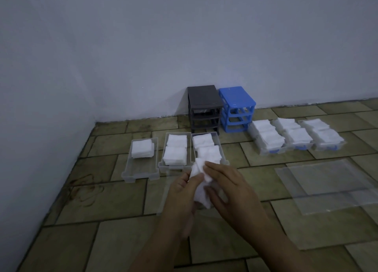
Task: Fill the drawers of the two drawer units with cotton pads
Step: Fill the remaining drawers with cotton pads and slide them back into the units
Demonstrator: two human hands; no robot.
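Both my hands hold a bunch of white cotton pads [199, 187] above the floor. My left hand [181, 194] grips the bunch from the left, and my right hand [229, 187] pinches it from the right. Just beyond stand three clear drawers: the left drawer [141, 170] has one stack at its far end, the middle drawer [175, 166] holds two stacks, and the right drawer [223, 149] holds two stacks. A dark grey drawer frame [204, 108] and a blue drawer frame [237, 108] stand drawerless against the wall.
Right of the blue frame, three blue-handled drawers [296, 136] are heaped with cotton pads. Clear plastic sheets or bags [331, 188] lie on the tiled floor at the right. A pale wall runs along the left and back.
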